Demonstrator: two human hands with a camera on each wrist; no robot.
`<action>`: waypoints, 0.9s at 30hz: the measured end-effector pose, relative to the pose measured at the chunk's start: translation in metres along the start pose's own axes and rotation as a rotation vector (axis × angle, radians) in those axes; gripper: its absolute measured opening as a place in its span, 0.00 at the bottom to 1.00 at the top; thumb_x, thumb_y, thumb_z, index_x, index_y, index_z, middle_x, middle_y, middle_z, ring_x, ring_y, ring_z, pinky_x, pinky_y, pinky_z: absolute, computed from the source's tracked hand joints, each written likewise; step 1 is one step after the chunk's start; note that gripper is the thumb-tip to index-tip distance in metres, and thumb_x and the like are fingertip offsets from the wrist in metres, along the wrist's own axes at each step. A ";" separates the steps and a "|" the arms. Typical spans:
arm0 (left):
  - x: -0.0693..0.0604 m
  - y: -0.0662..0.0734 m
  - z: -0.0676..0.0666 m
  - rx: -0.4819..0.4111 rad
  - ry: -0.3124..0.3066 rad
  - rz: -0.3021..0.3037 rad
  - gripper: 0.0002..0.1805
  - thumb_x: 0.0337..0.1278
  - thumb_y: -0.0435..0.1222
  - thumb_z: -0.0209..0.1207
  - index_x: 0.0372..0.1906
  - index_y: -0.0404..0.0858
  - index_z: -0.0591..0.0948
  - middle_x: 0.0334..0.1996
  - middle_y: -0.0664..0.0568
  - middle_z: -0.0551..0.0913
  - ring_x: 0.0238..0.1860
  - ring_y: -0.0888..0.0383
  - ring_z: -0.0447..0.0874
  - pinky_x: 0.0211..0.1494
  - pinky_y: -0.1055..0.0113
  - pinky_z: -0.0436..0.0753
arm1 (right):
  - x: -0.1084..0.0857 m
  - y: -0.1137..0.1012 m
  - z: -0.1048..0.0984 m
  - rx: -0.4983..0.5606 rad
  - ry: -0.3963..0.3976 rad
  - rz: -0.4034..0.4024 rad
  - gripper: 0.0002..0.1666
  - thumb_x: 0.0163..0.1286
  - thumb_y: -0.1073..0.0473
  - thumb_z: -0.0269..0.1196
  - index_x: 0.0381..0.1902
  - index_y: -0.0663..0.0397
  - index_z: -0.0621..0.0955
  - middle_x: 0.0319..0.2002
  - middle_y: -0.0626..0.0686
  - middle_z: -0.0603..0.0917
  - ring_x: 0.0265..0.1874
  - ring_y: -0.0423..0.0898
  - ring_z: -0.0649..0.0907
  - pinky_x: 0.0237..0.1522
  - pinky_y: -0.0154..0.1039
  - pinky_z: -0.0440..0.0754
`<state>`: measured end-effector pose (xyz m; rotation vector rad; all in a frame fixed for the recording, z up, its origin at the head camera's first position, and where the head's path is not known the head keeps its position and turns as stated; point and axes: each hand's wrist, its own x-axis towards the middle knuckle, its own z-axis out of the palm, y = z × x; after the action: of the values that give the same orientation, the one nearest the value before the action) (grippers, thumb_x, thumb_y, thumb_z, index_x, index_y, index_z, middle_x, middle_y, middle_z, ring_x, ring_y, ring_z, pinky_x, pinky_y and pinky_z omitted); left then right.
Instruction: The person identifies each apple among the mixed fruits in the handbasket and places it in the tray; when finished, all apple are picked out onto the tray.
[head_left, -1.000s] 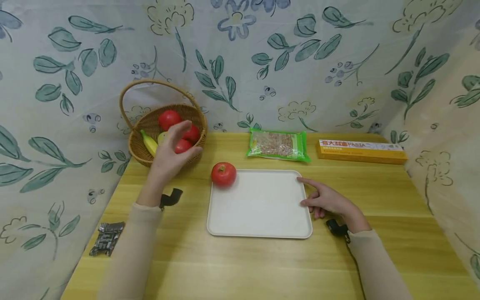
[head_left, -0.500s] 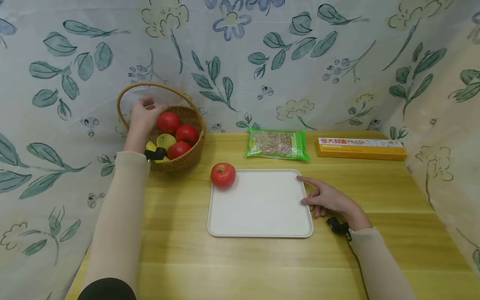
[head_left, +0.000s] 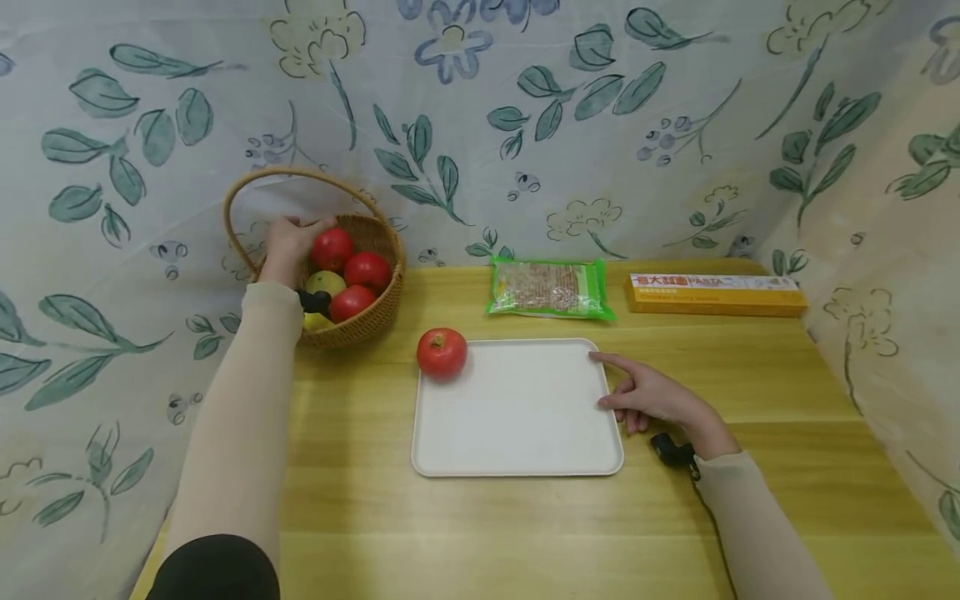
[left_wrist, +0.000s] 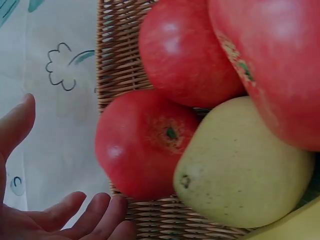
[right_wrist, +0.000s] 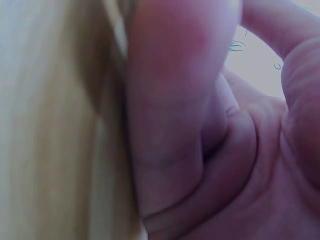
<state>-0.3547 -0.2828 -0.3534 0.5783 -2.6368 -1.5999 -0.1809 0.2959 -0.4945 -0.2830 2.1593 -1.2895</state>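
My left hand (head_left: pixel 288 248) reaches over the left side of a wicker basket (head_left: pixel 381 318). In the left wrist view its fingers (left_wrist: pixel 95 215) are spread beside a red tomato (left_wrist: pixel 135 155), with nothing held. More tomatoes, a yellow-green pear (left_wrist: pixel 235 170) and part of a banana (head_left: pixel 318 322) lie in the basket. My right hand (head_left: pixel 654 397) rests at the right edge of a white tray (head_left: pixel 517 417). Its index finger and thumb touch the rim, while the other fingers bend outside it. Another tomato (head_left: pixel 442 354) sits on the tray's back left corner.
Behind the tray lies a green-edged clear packet (head_left: pixel 551 287) of brownish food. A yellow pasta box (head_left: pixel 716 296) stands to its right. The basket's tall handle (head_left: pixel 300 172) arches over the fruit. Floral cloth (head_left: pixel 480 150) hangs at the back and sides.
The left hand has moved back and left, from above the basket's front to its left inner side, then lowered toward the fruit. The right hand has stayed at the tray.
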 end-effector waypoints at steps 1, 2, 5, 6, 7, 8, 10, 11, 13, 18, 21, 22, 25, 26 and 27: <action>0.001 -0.002 0.002 -0.026 -0.003 -0.002 0.53 0.65 0.58 0.66 0.83 0.35 0.57 0.82 0.43 0.61 0.81 0.47 0.62 0.87 0.56 0.63 | 0.000 -0.001 0.000 -0.001 0.004 0.006 0.54 0.74 0.55 0.70 0.87 0.48 0.51 0.23 0.53 0.85 0.15 0.46 0.85 0.18 0.39 0.83; 0.002 -0.003 0.003 -0.040 -0.003 -0.005 0.52 0.65 0.57 0.67 0.83 0.36 0.58 0.82 0.44 0.62 0.81 0.48 0.62 0.86 0.57 0.63 | -0.001 -0.001 0.000 -0.003 0.005 0.007 0.54 0.75 0.55 0.70 0.87 0.47 0.52 0.24 0.53 0.85 0.15 0.46 0.85 0.18 0.39 0.83; 0.005 -0.008 0.008 -0.048 -0.010 -0.030 0.52 0.65 0.57 0.68 0.83 0.37 0.57 0.83 0.45 0.61 0.82 0.49 0.60 0.87 0.58 0.62 | -0.002 -0.003 0.000 -0.003 0.010 0.013 0.54 0.75 0.55 0.70 0.87 0.46 0.52 0.23 0.54 0.85 0.15 0.47 0.85 0.18 0.39 0.83; 0.006 -0.010 0.009 -0.039 -0.014 -0.036 0.53 0.65 0.57 0.67 0.83 0.37 0.57 0.83 0.45 0.60 0.83 0.48 0.59 0.87 0.57 0.61 | -0.002 -0.003 0.000 -0.003 0.012 0.016 0.54 0.75 0.54 0.70 0.87 0.45 0.52 0.23 0.54 0.85 0.15 0.47 0.85 0.18 0.39 0.83; 0.007 -0.012 0.009 -0.023 -0.018 -0.047 0.54 0.65 0.59 0.66 0.84 0.37 0.55 0.84 0.44 0.58 0.84 0.47 0.57 0.88 0.56 0.60 | -0.002 -0.003 0.000 -0.003 0.012 0.015 0.54 0.75 0.55 0.70 0.87 0.45 0.52 0.24 0.55 0.85 0.15 0.47 0.85 0.18 0.39 0.83; 0.008 -0.014 0.010 0.006 -0.019 -0.056 0.56 0.65 0.60 0.65 0.85 0.37 0.53 0.85 0.43 0.56 0.84 0.46 0.55 0.88 0.54 0.59 | -0.002 -0.003 0.000 -0.003 0.011 0.015 0.54 0.75 0.54 0.70 0.87 0.45 0.52 0.24 0.55 0.85 0.15 0.47 0.85 0.18 0.39 0.83; 0.010 -0.017 0.010 0.043 -0.032 -0.079 0.60 0.65 0.63 0.63 0.86 0.35 0.47 0.86 0.40 0.52 0.86 0.43 0.52 0.89 0.52 0.57 | -0.001 -0.002 0.000 -0.004 0.015 0.017 0.54 0.74 0.54 0.70 0.87 0.45 0.52 0.24 0.55 0.85 0.15 0.47 0.85 0.18 0.39 0.83; 0.011 -0.018 0.009 0.066 -0.040 -0.087 0.61 0.65 0.64 0.62 0.86 0.34 0.46 0.86 0.39 0.51 0.86 0.42 0.51 0.89 0.50 0.56 | -0.001 -0.002 0.000 -0.005 0.015 0.020 0.54 0.74 0.54 0.70 0.87 0.44 0.52 0.24 0.55 0.85 0.15 0.47 0.85 0.18 0.39 0.83; 0.013 -0.020 0.009 0.098 -0.054 -0.095 0.62 0.65 0.66 0.61 0.85 0.32 0.46 0.85 0.37 0.53 0.85 0.40 0.53 0.88 0.48 0.58 | -0.001 -0.002 0.000 -0.005 0.016 0.022 0.54 0.74 0.53 0.71 0.87 0.44 0.53 0.24 0.55 0.85 0.15 0.47 0.85 0.18 0.39 0.83; 0.016 -0.024 0.010 0.122 -0.076 -0.088 0.58 0.64 0.68 0.60 0.81 0.29 0.59 0.76 0.38 0.67 0.73 0.43 0.69 0.82 0.48 0.69 | -0.001 -0.002 0.000 -0.003 0.021 0.023 0.54 0.74 0.53 0.71 0.87 0.44 0.53 0.24 0.54 0.85 0.15 0.47 0.84 0.18 0.39 0.83; 0.017 -0.027 0.011 0.121 -0.083 -0.082 0.55 0.63 0.69 0.60 0.77 0.29 0.65 0.66 0.43 0.72 0.61 0.49 0.73 0.76 0.52 0.74 | 0.000 -0.002 0.001 -0.002 0.020 0.016 0.54 0.74 0.54 0.70 0.87 0.45 0.53 0.24 0.54 0.85 0.15 0.47 0.84 0.18 0.39 0.83; 0.018 -0.028 0.012 0.123 -0.084 -0.083 0.55 0.63 0.69 0.61 0.76 0.29 0.65 0.63 0.45 0.72 0.59 0.50 0.72 0.75 0.53 0.75 | 0.000 -0.001 0.001 0.000 0.019 0.014 0.54 0.74 0.54 0.70 0.87 0.45 0.53 0.24 0.54 0.85 0.15 0.47 0.84 0.18 0.39 0.83; 0.020 -0.029 0.014 0.136 -0.091 -0.080 0.54 0.63 0.69 0.61 0.75 0.28 0.66 0.61 0.46 0.72 0.57 0.51 0.71 0.74 0.54 0.75 | 0.001 0.000 0.001 0.000 0.018 0.011 0.53 0.74 0.54 0.70 0.87 0.45 0.53 0.24 0.54 0.85 0.15 0.47 0.85 0.18 0.39 0.83; 0.021 -0.029 0.014 0.138 -0.091 -0.081 0.54 0.63 0.69 0.61 0.75 0.28 0.66 0.62 0.46 0.72 0.58 0.51 0.71 0.74 0.54 0.75 | 0.001 0.000 0.001 0.000 0.017 0.010 0.53 0.74 0.54 0.70 0.87 0.45 0.54 0.24 0.54 0.85 0.15 0.47 0.85 0.18 0.39 0.83; 0.021 -0.029 0.014 0.136 -0.093 -0.080 0.54 0.63 0.68 0.61 0.75 0.28 0.66 0.62 0.45 0.72 0.58 0.51 0.71 0.74 0.54 0.75 | 0.001 0.000 0.001 0.000 0.018 0.011 0.53 0.74 0.54 0.70 0.87 0.45 0.54 0.24 0.54 0.85 0.15 0.47 0.85 0.18 0.39 0.83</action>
<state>-0.3685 -0.2891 -0.3891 0.6369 -2.8427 -1.5105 -0.1814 0.2951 -0.4953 -0.2601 2.1726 -1.2909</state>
